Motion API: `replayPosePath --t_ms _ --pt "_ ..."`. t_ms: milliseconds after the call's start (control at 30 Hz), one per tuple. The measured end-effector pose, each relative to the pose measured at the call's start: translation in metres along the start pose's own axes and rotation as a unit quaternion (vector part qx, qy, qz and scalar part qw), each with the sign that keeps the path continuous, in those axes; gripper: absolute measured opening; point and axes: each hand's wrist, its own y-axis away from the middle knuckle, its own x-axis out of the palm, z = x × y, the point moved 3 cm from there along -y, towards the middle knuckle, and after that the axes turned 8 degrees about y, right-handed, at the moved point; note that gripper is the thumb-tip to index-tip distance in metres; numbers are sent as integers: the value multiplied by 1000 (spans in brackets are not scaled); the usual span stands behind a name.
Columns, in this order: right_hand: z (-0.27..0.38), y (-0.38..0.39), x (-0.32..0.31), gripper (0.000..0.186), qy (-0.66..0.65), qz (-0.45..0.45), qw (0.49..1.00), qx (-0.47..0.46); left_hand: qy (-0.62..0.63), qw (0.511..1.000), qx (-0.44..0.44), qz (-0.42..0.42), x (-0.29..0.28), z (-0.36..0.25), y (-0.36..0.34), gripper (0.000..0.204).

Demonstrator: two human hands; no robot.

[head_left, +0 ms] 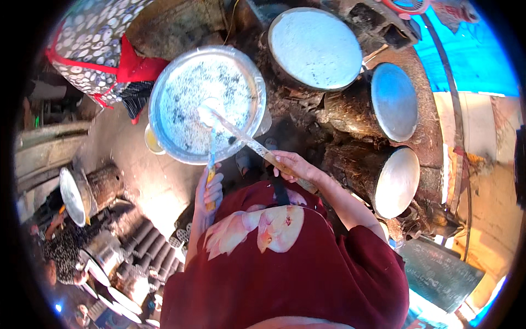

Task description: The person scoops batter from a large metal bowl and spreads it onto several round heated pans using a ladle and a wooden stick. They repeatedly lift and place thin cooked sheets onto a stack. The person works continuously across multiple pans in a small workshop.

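A large round metal basin holds a pale, dark-speckled mass that looks like grains with dark beans. My right hand is wrapped round the shaft of a long wooden paddle, which slants into the basin. Its white-coated end rests over the mass near the middle. In my left hand is a slim tool with a yellow handle. Its pale blade runs up over the basin rim and meets the paddle's lower end; whether it is a knife or a scraper I cannot tell.
Large pots with pale round lids stand along the right, two more lids below. At upper left is a person in a patterned, red-trimmed garment. Dark cylinders, another pot and people lie lower left.
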Motion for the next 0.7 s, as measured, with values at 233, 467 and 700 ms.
replayPosePath --t_ms 233,467,700 --pt "95 42 50 45 171 -61 970 -164 -226 971 67 31 112 38 50 40" --pt "141 75 77 42 459 -308 720 -419 -371 922 106 27 145 22 72 44" --pt "109 50 71 44 373 -308 807 -340 -249 960 69 -110 111 -19 28 38"
